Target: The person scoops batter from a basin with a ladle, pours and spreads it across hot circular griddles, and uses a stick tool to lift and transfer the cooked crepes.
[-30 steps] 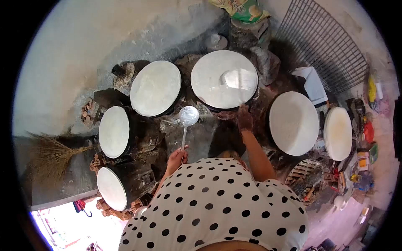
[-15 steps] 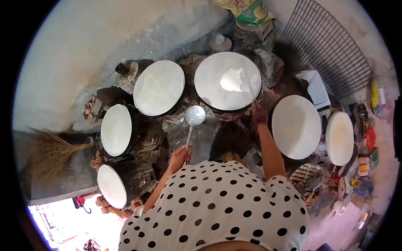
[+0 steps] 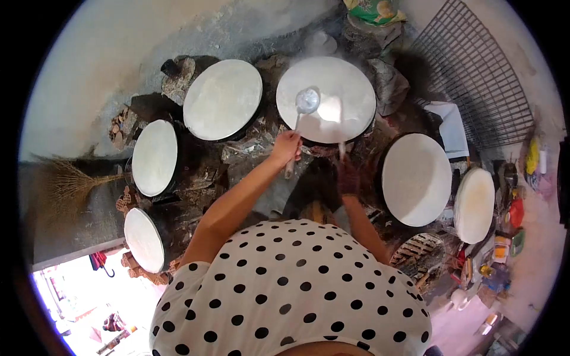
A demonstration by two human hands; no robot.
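My left hand (image 3: 287, 147) is closed around the handle of a metal ladle (image 3: 307, 100). The ladle's bowl hangs over the far middle round griddle (image 3: 356, 83), left of a patch of white batter (image 3: 331, 109). On my right hand (image 3: 348, 178) is a dark glove, and its fingers are wrapped round a thin pale stick-like tool (image 3: 342, 148). That tool reaches up across the griddle at the right edge of the batter; its far end is blurred. Faint steam shows above the griddle's far edge.
More round pale griddle tops stand in an arc: one (image 3: 222, 101) to the left, one (image 3: 417, 180) to the right. A stack of thin round sheets (image 3: 475, 205) lies far right. A straw broom (image 3: 74, 180) is at the left, a wire rack (image 3: 475, 71) at the back right.
My left hand has carried the ladle forward and right, from the near side to over the griddle. My right hand has shifted left and nearer me with its tool. The batter patch looks smaller.
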